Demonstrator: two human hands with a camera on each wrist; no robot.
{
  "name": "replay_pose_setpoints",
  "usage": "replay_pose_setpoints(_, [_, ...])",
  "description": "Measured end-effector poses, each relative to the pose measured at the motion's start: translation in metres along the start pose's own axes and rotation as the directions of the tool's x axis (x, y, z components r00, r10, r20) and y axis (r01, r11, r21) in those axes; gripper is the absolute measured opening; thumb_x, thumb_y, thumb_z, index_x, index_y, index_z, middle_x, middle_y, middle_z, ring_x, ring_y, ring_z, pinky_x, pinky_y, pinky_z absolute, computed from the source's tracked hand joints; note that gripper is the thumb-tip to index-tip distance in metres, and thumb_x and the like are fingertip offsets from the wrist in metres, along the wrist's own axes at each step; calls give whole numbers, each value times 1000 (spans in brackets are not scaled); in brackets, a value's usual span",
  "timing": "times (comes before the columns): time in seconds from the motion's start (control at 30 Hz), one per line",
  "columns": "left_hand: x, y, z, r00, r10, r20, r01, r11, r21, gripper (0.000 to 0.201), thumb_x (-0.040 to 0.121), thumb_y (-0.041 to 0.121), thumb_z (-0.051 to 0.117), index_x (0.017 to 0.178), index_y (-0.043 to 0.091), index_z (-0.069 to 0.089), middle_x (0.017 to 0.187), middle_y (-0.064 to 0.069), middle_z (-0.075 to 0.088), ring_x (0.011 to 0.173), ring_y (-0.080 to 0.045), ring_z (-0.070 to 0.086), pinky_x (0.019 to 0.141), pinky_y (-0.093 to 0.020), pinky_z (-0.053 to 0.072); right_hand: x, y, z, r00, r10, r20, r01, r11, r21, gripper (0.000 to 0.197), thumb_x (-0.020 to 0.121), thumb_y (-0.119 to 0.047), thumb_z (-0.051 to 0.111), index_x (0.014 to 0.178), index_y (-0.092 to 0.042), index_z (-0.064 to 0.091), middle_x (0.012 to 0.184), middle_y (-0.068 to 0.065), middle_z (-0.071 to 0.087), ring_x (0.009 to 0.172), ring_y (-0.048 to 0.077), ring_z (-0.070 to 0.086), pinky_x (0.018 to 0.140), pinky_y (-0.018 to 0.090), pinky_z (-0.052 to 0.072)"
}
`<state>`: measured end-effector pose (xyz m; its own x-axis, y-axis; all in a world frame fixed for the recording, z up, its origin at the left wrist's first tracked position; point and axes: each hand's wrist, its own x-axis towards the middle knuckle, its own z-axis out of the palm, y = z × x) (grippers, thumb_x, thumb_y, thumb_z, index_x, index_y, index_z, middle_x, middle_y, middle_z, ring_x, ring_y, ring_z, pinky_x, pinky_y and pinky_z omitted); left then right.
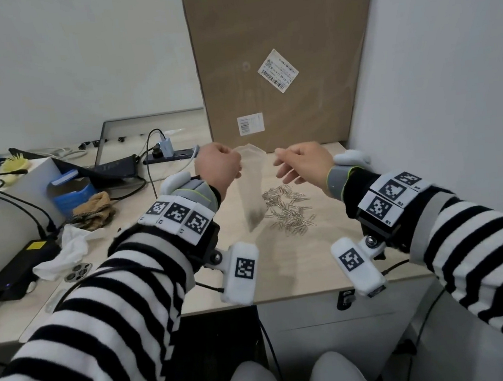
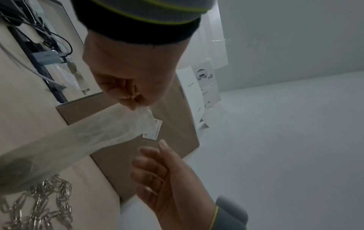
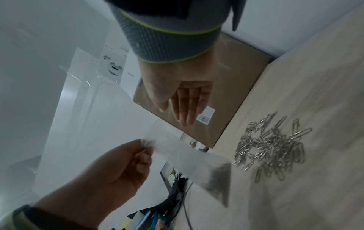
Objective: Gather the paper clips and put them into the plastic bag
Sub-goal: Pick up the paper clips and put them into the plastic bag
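A clear plastic bag [image 1: 251, 187] hangs above the desk, pinched at its top edge by my left hand [image 1: 220, 167]. In the left wrist view the left hand [image 2: 128, 93] holds the bag [image 2: 88, 137] by its rim. A dark clump sits in the bag's bottom corner [image 3: 218, 175]. My right hand [image 1: 300, 162] hovers just right of the bag's mouth, its fingers straight and apart from the bag, holding nothing; the right wrist view shows the right hand [image 3: 185, 102] the same way. A pile of silver paper clips [image 1: 290, 212] lies on the desk under and right of the bag, and shows as paper clips [image 3: 271, 149] in the right wrist view.
A large cardboard box [image 1: 279, 57] leans on the wall behind the hands. At the left lie a power strip [image 1: 169, 155], cables, a blue box [image 1: 73, 190], a crumpled tissue [image 1: 67, 253], a black adapter [image 1: 19, 270]. The desk's front edge [image 1: 301, 293] is near my wrists.
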<state>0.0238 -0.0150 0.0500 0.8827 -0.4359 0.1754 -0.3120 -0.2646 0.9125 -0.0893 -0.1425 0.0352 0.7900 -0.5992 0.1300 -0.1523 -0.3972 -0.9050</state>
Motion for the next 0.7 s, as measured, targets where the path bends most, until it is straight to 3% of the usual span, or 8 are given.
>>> replay_pose_setpoints(0.13, [8,-8,-12,988,-15,-157,5,998,-62,18,83,8,43,69,18,47,67,-1,60,48,-13,60,47,-23,42,-5,28,-15,968,227,112,-216,971,-100,26,94,-27,51,74,-14,63,71,2,67,61,14,62,52,19,47])
replay_pose_setpoints(0.27, [11,-27,-13,971,-55,-233,41,997,-65,18,84,9,43,70,21,46,79,-7,67,55,-21,67,66,-36,56,-16,63,-19,817,467,338,-376,876,-302,19,92,-23,55,78,-13,63,76,2,67,63,12,63,54,20,48])
replay_pose_setpoints(0.33, [12,-41,-8,966,-109,-233,92,992,-85,17,84,7,43,72,19,47,87,-11,69,58,-20,67,69,-38,59,-19,75,-14,752,526,396,-435,849,-301,18,93,-21,53,80,-12,62,78,2,68,67,14,65,56,21,48])
replay_pose_setpoints(0.43, [12,-69,7,968,-204,-147,184,973,-138,17,86,7,44,73,18,45,84,-12,71,65,-22,67,74,-39,58,-17,87,-3,690,552,469,-495,832,-251,18,95,-20,52,82,-12,61,80,2,66,73,14,64,62,23,51])
replay_pose_setpoints(0.5, [13,-85,19,970,-238,-52,227,960,-166,15,86,8,43,74,17,44,85,-13,72,71,-25,67,67,-38,54,-11,91,5,690,531,492,-510,839,-189,17,95,-19,53,81,-13,61,79,2,64,69,10,62,60,19,51])
replay_pose_setpoints(0.57, [14,-99,27,961,-277,17,275,943,-185,14,87,8,43,74,16,43,86,-13,73,74,-25,68,58,-30,47,-2,94,13,724,490,486,-502,857,-115,13,95,-17,54,84,-13,61,78,2,62,68,9,61,62,17,52])
replay_pose_setpoints(0.7, [28,-125,39,926,-356,123,371,919,-132,17,77,16,44,63,12,53,81,-14,69,72,-27,62,59,-27,41,19,95,27,801,417,429,-452,892,-22,8,95,-7,51,97,-10,58,82,2,59,74,8,57,58,11,53])
